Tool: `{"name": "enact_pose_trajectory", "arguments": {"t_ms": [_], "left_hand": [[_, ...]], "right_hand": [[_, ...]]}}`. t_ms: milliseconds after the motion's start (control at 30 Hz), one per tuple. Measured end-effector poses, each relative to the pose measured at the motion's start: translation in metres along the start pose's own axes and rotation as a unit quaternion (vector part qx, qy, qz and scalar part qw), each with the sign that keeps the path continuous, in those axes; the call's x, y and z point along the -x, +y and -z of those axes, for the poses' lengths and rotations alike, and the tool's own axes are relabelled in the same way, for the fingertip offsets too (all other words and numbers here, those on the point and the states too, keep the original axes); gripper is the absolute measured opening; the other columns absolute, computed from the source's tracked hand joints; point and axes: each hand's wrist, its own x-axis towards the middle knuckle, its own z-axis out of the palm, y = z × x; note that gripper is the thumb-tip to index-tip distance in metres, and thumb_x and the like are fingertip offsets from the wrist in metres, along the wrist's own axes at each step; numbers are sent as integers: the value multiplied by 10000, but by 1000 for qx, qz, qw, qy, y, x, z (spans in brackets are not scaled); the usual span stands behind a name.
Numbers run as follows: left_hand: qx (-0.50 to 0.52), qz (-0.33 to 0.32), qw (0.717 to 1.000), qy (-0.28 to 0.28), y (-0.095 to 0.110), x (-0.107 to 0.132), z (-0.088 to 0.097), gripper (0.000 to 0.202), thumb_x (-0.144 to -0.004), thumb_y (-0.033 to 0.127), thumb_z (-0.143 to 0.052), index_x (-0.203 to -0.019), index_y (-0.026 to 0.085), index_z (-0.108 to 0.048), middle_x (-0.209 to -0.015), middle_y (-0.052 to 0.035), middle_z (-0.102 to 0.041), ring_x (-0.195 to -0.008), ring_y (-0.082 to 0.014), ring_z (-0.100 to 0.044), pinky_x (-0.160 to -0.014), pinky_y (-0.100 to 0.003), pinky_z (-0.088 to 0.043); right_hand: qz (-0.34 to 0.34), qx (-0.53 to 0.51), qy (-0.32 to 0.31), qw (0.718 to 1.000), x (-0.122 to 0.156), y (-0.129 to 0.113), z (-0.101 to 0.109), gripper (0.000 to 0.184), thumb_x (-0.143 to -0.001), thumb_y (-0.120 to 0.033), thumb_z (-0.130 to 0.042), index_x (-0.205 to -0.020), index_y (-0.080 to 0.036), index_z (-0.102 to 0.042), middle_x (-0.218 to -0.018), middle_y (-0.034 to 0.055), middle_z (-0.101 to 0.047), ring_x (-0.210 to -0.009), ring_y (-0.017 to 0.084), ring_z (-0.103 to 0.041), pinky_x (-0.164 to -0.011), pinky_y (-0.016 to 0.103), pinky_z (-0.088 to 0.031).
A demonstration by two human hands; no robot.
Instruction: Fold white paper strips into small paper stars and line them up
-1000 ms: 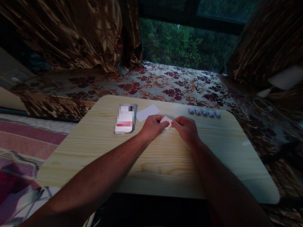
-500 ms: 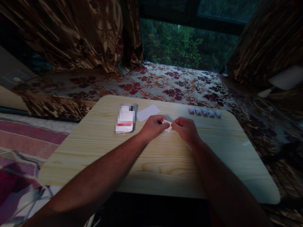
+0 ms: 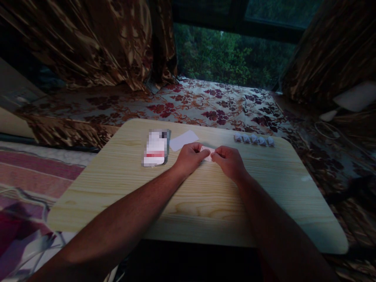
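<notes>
Between my two hands is a small folded piece of white paper [image 3: 208, 153], held just above or on the wooden table [image 3: 202, 203]. My left hand [image 3: 191, 157] pinches its left side, with the thumb laid over the paper. On the right side, my right hand [image 3: 228, 159] grips the paper between thumb and curled fingers. Part of the paper is covered by the fingertips. Just beyond my left hand lies a flat stack or sheet of pale paper [image 3: 184, 140]. A row of several small folded paper shapes [image 3: 254, 139] sits near the table's far right edge.
A blurred-out phone-like object [image 3: 155, 148] lies left of the pale paper. A small whitish strip [image 3: 306, 179] is near the right edge. Behind the table are a floral-covered ledge [image 3: 217, 103] and curtains [image 3: 117, 47]; a striped bed cover [image 3: 32, 172] is at left.
The folded paper now looks flatter and more rectangular between my fingers. My right hand has shifted very slightly left; the other things have stayed in place.
</notes>
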Motion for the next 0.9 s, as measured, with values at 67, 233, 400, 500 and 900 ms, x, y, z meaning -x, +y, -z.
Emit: {"name": "enact_pose_trajectory", "arguments": {"t_ms": [67, 233, 400, 500, 900], "left_hand": [[1, -6, 1000, 7, -1, 0, 0, 214, -701, 348, -704, -668, 153, -623, -591, 21, -582, -535, -93, -462, -525, -233, -331], [4, -21, 1000, 23, -1, 0, 0, 205, -709, 337, -706, -676, 150, -628, -592, 27, -582, -543, -90, -468, -541, -230, -347], [12, -32, 999, 27, -3, 0, 0, 237, -743, 363, -684, -664, 153, -607, -594, 28, -567, -545, -88, -455, -539, -232, -331], [27, -40, 998, 27, -6, -2, 1, 251, -760, 373, -677, -668, 152, -603, -608, 21, -574, -553, -89, -461, -550, -238, -335], [76, -20, 997, -13, -12, -4, 0, 261, -750, 397, -713, -727, 158, -609, -622, 23, -575, -534, -82, -460, -525, -227, -326]], "right_hand": [[2, 12, -7, 1000, 1, -3, 0, 183, -754, -298, -625, -607, -193, -596, -530, -47, -521, -495, 100, -425, -480, 241, -296], [12, 26, -4, 1000, 2, -8, 0, 191, -763, -282, -611, -600, -190, -574, -526, -46, -493, -496, 98, -411, -481, 243, -290], [7, 26, 0, 1000, 3, -9, -2, 191, -787, -303, -602, -635, -187, -600, -545, -33, -531, -507, 106, -433, -489, 245, -305], [15, 31, -6, 999, 4, -10, -2, 203, -794, -305, -598, -630, -186, -601, -539, -31, -527, -506, 106, -432, -491, 245, -303], [4, 10, 14, 1000, 4, -12, -1, 199, -756, -302, -614, -601, -176, -605, -519, -35, -520, -497, 98, -424, -488, 239, -299]]}}
